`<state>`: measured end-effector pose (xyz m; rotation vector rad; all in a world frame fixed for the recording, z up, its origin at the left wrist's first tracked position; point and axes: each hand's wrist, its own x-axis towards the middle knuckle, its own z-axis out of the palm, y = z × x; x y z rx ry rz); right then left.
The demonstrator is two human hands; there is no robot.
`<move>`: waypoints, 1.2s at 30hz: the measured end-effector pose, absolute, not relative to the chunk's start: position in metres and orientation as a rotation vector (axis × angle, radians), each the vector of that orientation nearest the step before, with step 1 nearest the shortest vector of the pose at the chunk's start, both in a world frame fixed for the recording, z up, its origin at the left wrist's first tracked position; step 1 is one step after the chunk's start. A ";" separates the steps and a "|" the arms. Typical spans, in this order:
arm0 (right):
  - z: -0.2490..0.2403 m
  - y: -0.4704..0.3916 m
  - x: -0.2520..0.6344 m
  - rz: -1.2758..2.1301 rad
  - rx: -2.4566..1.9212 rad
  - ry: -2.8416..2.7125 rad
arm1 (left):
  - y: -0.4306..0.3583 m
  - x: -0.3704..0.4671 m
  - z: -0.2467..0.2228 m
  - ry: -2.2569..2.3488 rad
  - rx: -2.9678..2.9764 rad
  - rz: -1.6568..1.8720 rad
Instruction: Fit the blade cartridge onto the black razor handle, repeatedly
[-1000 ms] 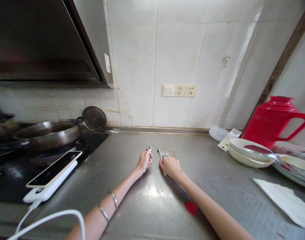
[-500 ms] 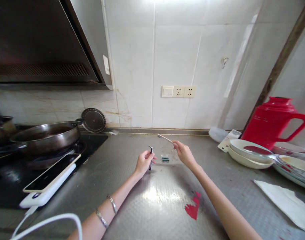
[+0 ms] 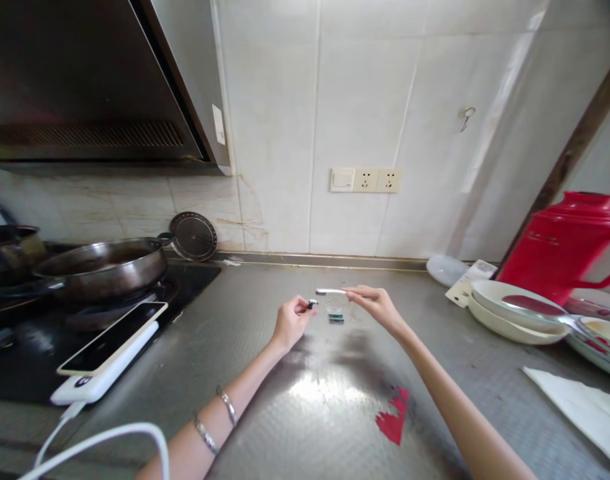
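My left hand (image 3: 291,323) is closed on a small slim dark piece with a silvery end (image 3: 312,304), most of it hidden by my fingers. My right hand (image 3: 375,307) pinches the white handle of a toothbrush (image 3: 331,291) whose dark-bristled head points left. The brush head is just above and right of the dark piece, and I see a small gap between them. On the counter below and between my hands lie two small green strips (image 3: 336,319), perhaps in clear wrapping.
On the steel counter (image 3: 265,413) lies a torn red scrap (image 3: 395,419). A phone (image 3: 112,338) rests on a white power bank (image 3: 105,373) with a cable at left, beside a pan (image 3: 105,270) on the stove. Stacked bowls (image 3: 515,320), a red thermos (image 3: 555,247) and white paper (image 3: 579,407) are at right.
The dark piece was upright in my left hand and is now tipped, with its silvery end toward the right. The toothbrush has dropped slightly and levelled out. The view has shifted a little left.
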<state>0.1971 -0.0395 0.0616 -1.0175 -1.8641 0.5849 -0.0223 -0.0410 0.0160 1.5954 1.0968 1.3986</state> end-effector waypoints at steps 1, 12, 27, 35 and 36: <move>0.061 -0.039 0.197 0.596 -1.013 -1.875 | -0.041 -0.022 0.016 1.103 1.600 1.401; 0.047 -0.032 0.194 0.529 -1.020 -1.927 | -0.038 -0.027 0.009 1.153 1.695 1.366; 0.046 -0.030 0.197 0.588 -0.981 -1.896 | -0.046 -0.021 0.015 1.043 1.616 1.357; 0.052 -0.033 0.201 0.513 -1.010 -1.913 | -0.047 -0.021 0.017 1.032 1.613 1.348; 0.053 -0.034 0.201 0.512 -1.003 -1.911 | -0.046 -0.021 0.017 1.032 1.611 1.347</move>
